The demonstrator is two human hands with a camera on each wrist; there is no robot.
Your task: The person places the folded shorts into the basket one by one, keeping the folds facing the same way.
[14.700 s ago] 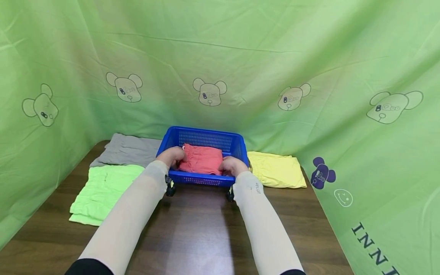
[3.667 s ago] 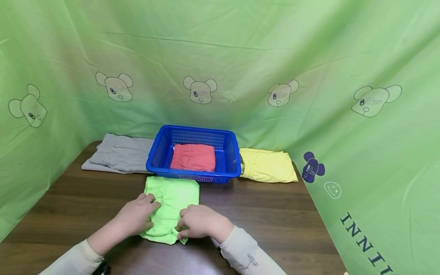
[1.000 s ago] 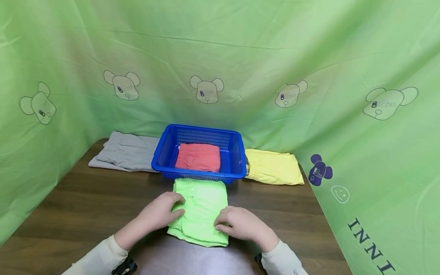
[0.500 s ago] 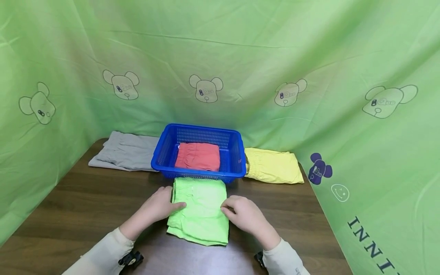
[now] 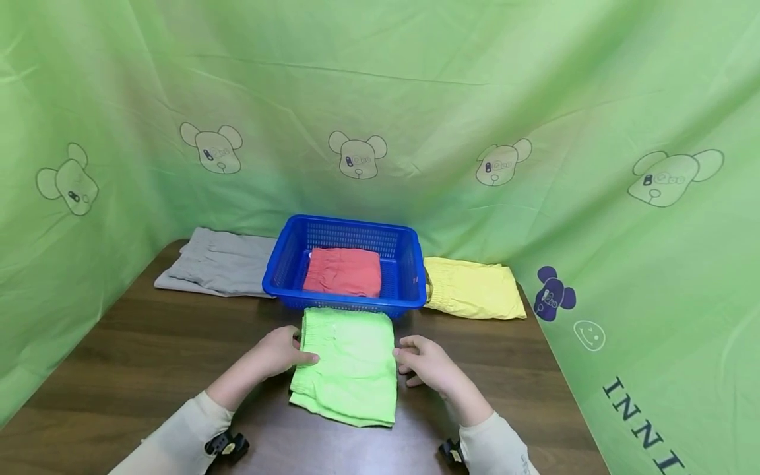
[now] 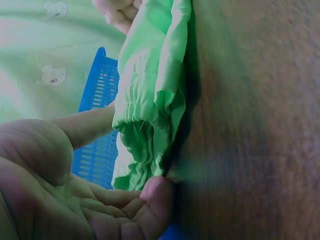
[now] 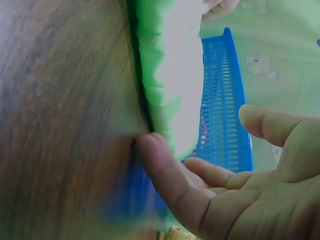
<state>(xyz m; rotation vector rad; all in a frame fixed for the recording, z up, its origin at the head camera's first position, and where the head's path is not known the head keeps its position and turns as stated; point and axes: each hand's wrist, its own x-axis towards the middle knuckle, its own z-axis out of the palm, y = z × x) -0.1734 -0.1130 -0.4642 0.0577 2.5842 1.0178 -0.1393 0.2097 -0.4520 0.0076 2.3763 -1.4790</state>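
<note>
Folded light-green shorts point(image 5: 350, 366) with a gathered waistband lie on the table just in front of the blue basket. My left hand point(image 5: 280, 353) holds their left edge, thumb on top and fingers curled at the lower edge; the left wrist view shows the gathered band point(image 6: 142, 115) between thumb and fingertips. At the right edge is my right hand point(image 5: 430, 363), its thumb raised off the cloth. In the right wrist view its fingertips point(image 7: 150, 145) reach the table beside the shorts' lower edge. Whether they go under the cloth is hard to tell.
The blue basket point(image 5: 276, 288) stands at the back with folded red shorts point(image 5: 343, 272) in its left and middle part. A folded grey garment point(image 5: 228, 264) lies left of it, a folded yellow one point(image 5: 475, 289) right. A green curtain point(image 5: 380, 86) hangs behind the brown table point(image 5: 142, 369).
Earlier both hands were in the basket at the red shorts. The green shorts came from the left to the middle. Lately the right hand moved off their top to the right edge, fingers spreading.
</note>
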